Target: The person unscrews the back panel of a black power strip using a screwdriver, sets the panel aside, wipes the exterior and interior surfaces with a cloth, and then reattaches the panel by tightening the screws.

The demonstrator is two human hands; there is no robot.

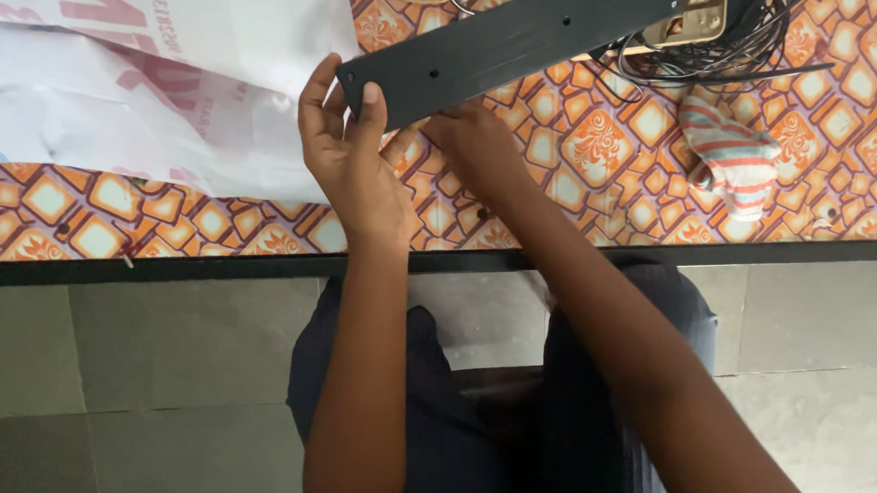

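Black plastic strip [515, 35], long and flat, held at its near end above the bench [209, 227]. The left hand [348, 157] is clamped on the strip's corner: thumb pressed on the upper face, fingers curled behind the edge. The right hand [474, 143] lies beneath the strip, touching its underside; its fingers are hidden by the strip, so whether they are closed or spread cannot be told. The strip runs obliquely from the left hand up towards the far right, where its far end lies by a beige socket block [692, 20] and a bundle of black cables [744, 42].

Handling, as a judgement: a strip this long levers easily about a corner grip, so the thumb should stay flat on the face and the lower hand should carry the weight near the middle. The far end should be kept free of the cables, which could snag it.

Count: one strip, with several small holes visible along its face; two hands; one socket block; one cable bundle, strands too tangled to number; one striped cloth [733, 157] in red, white and pale blue, lying well apart to the right; one white printed sack [148, 61], crumpled, just beside the left hand. The bench carries an orange patterned cover with a dark front edge.
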